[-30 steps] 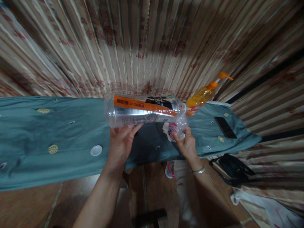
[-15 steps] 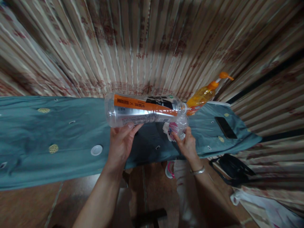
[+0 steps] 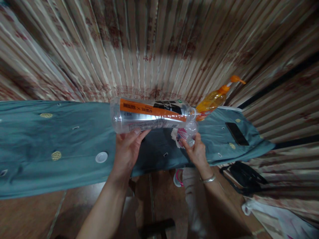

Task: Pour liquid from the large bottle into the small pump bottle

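Observation:
My left hand (image 3: pixel 127 147) is closed around the underside of a large clear plastic bottle (image 3: pixel 152 114) with an orange, silver and black label. That bottle lies nearly level in the air, its neck pointing right. In my right hand (image 3: pixel 198 149) is a smaller clear plastic bottle (image 3: pixel 191 128), gripped low, with a pink and white label or wrapper (image 3: pixel 181 134) by my fingers. The small bottle sits right under the big one's neck; I cannot tell whether their mouths touch. Just behind the neck stands an orange pump bottle (image 3: pixel 210 101), its lower part partly covered.
A green patterned cloth (image 3: pixel 82 142) covers the long narrow table. On it lie a small white round lid or dish (image 3: pixel 101 157) and a dark phone (image 3: pixel 236 133). Pleated curtains (image 3: pixel 139 49) hang behind and to the right. A black bag (image 3: pixel 245 177) is below the right end.

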### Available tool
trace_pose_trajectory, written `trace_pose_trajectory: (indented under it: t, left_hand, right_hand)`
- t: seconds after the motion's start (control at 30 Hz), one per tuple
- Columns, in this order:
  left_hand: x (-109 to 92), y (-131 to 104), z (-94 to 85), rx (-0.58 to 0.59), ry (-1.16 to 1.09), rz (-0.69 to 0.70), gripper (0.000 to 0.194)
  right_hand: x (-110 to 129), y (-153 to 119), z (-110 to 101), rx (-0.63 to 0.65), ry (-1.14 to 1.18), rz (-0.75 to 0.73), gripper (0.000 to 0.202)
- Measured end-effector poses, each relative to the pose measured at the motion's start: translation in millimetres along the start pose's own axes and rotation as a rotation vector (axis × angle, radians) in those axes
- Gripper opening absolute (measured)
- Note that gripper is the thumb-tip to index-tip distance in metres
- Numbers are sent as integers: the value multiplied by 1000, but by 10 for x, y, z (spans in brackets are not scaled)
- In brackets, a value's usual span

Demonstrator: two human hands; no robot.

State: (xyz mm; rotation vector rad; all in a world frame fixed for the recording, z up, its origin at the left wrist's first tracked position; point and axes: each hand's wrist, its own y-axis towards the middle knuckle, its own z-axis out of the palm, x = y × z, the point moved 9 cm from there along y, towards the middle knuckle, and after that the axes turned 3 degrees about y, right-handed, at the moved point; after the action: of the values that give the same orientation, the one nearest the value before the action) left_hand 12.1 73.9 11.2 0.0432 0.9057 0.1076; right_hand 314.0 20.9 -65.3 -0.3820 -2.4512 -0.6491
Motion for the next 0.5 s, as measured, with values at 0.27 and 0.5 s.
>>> trace_pose_trajectory:
  t: [0.27, 0.5]
  left_hand:
    - [7, -4, -23, -21, -34, 4, 44]
    - [6, 1, -23, 2, -16, 5, 45]
  right_hand:
    - [0, 0, 3, -5, 3, -17, 80]
    - [-7, -1, 7, 15, 16, 7, 77]
